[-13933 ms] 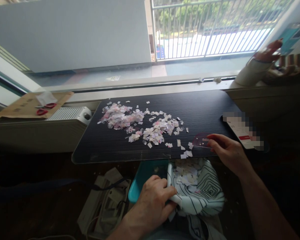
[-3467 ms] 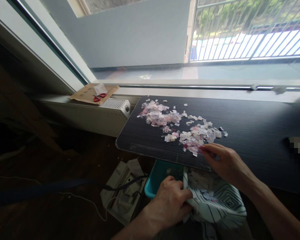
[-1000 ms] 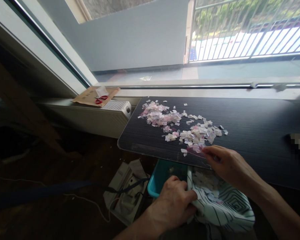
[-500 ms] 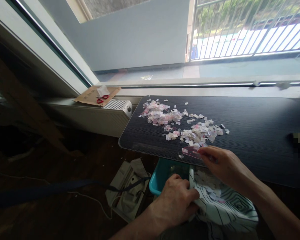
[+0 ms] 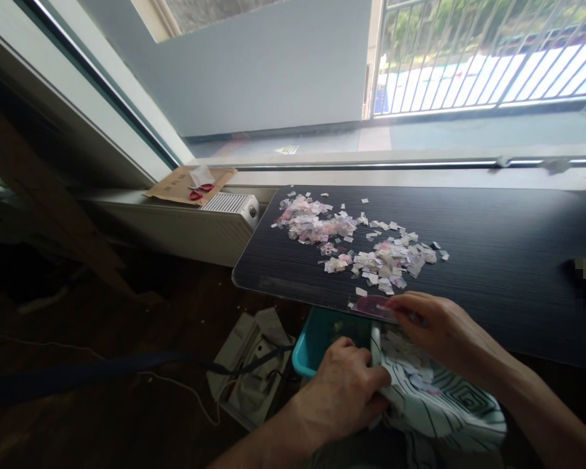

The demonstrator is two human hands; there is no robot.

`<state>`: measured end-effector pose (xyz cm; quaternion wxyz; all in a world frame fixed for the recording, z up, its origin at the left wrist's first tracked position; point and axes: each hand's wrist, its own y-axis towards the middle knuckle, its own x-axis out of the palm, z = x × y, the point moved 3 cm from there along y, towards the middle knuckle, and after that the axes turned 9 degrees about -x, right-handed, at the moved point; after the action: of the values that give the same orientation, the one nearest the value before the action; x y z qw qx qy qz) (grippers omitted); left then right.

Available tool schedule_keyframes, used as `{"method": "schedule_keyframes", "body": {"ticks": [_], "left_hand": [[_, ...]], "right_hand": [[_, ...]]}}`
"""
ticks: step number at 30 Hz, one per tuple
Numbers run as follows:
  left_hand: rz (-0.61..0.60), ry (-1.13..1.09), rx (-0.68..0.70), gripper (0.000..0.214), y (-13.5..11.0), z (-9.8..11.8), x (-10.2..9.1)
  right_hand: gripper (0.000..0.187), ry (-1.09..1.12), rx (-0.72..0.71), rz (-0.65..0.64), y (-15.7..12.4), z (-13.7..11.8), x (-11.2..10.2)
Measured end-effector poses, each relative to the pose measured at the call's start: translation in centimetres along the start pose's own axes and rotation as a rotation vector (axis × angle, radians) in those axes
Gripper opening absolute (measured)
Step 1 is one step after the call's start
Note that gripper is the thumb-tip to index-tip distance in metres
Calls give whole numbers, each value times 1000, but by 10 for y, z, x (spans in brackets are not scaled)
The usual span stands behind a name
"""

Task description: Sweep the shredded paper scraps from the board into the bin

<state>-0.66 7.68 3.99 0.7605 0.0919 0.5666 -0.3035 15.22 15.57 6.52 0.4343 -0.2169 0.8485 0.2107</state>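
My left hand point(image 5: 349, 381) is closed on the rim of a white cloth bag point(image 5: 449, 413) with dark line patterns, held below the table's front edge. Paper scraps point(image 5: 405, 355) lie inside the bag. Between the thumb and fingers of my right hand point(image 5: 430, 319) is a thin, see-through pink plastic piece point(image 5: 371, 305), flat at the table edge. Just beyond it, small white and pink paper scraps point(image 5: 388, 260) are spread over the black table point(image 5: 498, 260). A second heap of scraps point(image 5: 312, 220) lies farther left.
A turquoise bin point(image 5: 303, 348) stands under the table edge, left of the bag. Lower left is a box point(image 5: 254, 384) with cables. Red-handled scissors point(image 5: 201, 191) rest on a brown envelope point(image 5: 176, 185) by the radiator point(image 5: 232, 207). A window runs behind the table.
My right hand has drawn the pink piece slightly toward me, to the table's edge. A white scrap that was at the piece now lies behind it. My left hand keeps its hold.
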Motion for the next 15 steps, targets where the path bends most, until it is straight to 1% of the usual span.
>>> {"method": "schedule_keyframes", "body": {"ticks": [4,7,9,15], "left_hand": [[-6,5,-7,16,0,1,0],[-5,10,-10,15,-1,1,-1],[-1,9,-16,15,-1,0,-2],[4,5,-28,15,-4,-4,0]], "right_hand": [[23,4,7,18,0,-2,2],[23,37,-20,-41,-1,-7,4],[24,60,-22,-55,-1,-7,4],[24,-10,19,118,1,10,0]]}}
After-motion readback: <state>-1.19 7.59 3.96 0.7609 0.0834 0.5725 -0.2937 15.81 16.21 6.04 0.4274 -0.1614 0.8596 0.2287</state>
